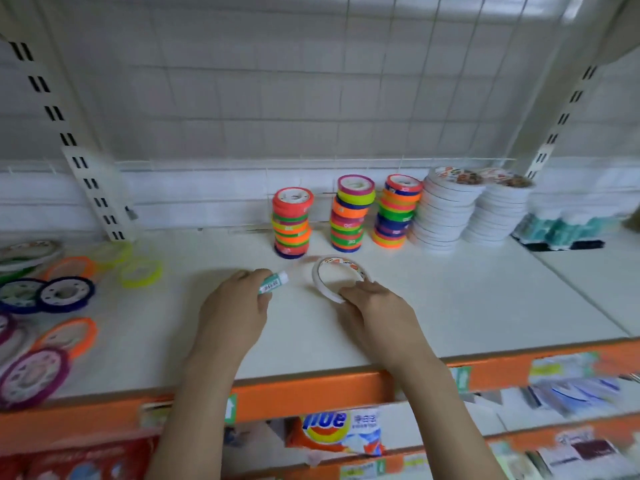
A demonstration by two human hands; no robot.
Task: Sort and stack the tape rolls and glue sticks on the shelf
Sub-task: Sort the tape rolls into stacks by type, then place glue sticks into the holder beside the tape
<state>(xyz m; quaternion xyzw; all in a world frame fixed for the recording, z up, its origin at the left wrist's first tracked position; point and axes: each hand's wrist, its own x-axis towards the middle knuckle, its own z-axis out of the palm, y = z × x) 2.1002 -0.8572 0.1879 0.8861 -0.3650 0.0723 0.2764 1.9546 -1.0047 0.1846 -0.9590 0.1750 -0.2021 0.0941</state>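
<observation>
My left hand (pixel 233 306) grips a green and white glue stick (pixel 273 283) over the middle of the white shelf (pixel 450 299), its cap pointing right. My right hand (pixel 375 313) holds the near rim of a white tape roll (pixel 337 277), tilted up off the shelf. Behind stand three stacks of neon tape rolls (pixel 349 216) and two tall stacks of white tape rolls (pixel 446 209). Glue sticks (pixel 561 230) stand grouped at the far right. Several loose coloured tape rolls (pixel 65 294) lie scattered on the left.
Slotted shelf uprights rise at the left (pixel 86 174) and right (pixel 561 123), with a wire grid back panel behind. The orange shelf edge (pixel 311 393) runs across the front. Packaged goods (pixel 339 431) fill the shelf below.
</observation>
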